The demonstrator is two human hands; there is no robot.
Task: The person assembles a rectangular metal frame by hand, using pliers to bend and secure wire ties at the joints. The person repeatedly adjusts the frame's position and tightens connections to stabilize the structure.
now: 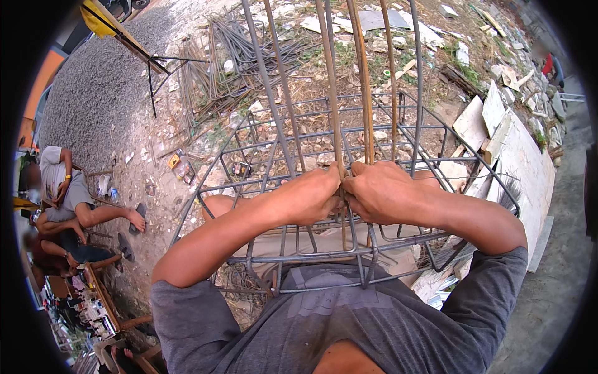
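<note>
A cage of bent steel reinforcing bars [324, 255] spreads across my lap, with several tall upright bars [363, 81] rising from it. My left hand [316, 194] and my right hand [387, 192] meet at the foot of the brown upright rods, where they cross the cage's bars. Both hands are closed, fingertips pinched close together. Whatever they pinch is hidden behind the fingers and too small to name. My forearms reach in over the near bars, and my legs show partly through the cage.
Loose bent rods [246, 59] lie in a pile beyond the cage. A gravel heap [93, 100] and a black metal stand [152, 65] are at the far left. People sit at the left beside a cluttered wooden table [103, 299]. Pale broken boards [523, 181] lean at the right.
</note>
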